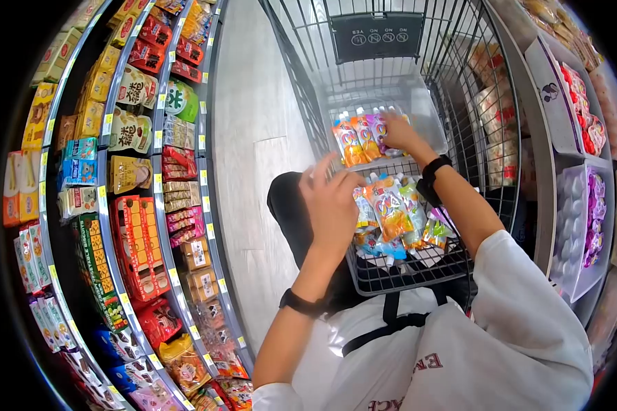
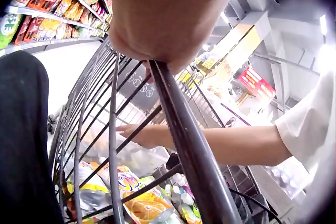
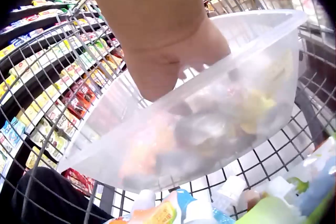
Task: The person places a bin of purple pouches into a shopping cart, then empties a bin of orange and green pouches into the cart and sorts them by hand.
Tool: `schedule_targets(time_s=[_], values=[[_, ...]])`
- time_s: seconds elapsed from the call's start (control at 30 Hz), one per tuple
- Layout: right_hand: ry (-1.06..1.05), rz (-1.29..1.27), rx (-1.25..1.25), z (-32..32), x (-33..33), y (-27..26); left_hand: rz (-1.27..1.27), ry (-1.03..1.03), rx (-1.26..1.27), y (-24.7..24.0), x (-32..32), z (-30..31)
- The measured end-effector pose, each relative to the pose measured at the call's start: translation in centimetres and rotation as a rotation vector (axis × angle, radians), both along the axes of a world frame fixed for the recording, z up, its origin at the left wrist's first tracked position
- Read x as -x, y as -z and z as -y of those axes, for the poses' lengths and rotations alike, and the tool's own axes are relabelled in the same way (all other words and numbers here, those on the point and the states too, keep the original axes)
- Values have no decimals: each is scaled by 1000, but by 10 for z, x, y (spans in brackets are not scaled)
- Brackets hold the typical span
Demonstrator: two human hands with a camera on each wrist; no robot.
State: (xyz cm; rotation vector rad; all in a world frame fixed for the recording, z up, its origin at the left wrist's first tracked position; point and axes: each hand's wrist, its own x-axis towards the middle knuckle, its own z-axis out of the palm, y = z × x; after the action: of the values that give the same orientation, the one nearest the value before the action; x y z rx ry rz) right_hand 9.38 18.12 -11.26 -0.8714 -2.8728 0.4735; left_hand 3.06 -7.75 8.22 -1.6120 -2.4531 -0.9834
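A wire shopping cart [image 1: 459, 82] stands in a shop aisle. Inside it sits a clear plastic tub [image 1: 433, 130] with a row of orange and purple drink pouches [image 1: 353, 140]. My right hand [image 1: 399, 133] reaches into the tub, fingers curled down on the purple pouch at the row's right end. In the right wrist view the right hand [image 3: 157, 35] dips over the tub [image 3: 252, 92] and its fingers blur behind the wall. My left hand [image 1: 332, 198] rests with straight fingers on the cart's near rim. More pouches [image 1: 391, 209] lie heaped in the near basket section.
Shelves of packaged snacks [image 1: 130, 171] line the left side, and display bins [image 1: 583, 205] the right. A dark bag [image 1: 288, 205] hangs at the cart's near left corner. Pale floor [image 1: 253, 103] runs ahead on the left. The left palm [image 2: 168, 19] presses the cart bar [image 2: 184, 145].
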Motion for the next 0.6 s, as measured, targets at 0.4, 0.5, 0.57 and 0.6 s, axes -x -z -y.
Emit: schedule_targets(time_s=[0.4,0.5,0.57,0.6], values=[[151,-30,66,16,-14,-58,-23,-2,-6,-5,-3,-1],[111,170,272,73,-36,-146,-8,24,-52,-2,-2,1],[2,398,288,110,-53,-158,-9,32,-61,-3,-3,0],[-65,541,378,122,-58,-164,-7,25,-56,-2,-3,1]])
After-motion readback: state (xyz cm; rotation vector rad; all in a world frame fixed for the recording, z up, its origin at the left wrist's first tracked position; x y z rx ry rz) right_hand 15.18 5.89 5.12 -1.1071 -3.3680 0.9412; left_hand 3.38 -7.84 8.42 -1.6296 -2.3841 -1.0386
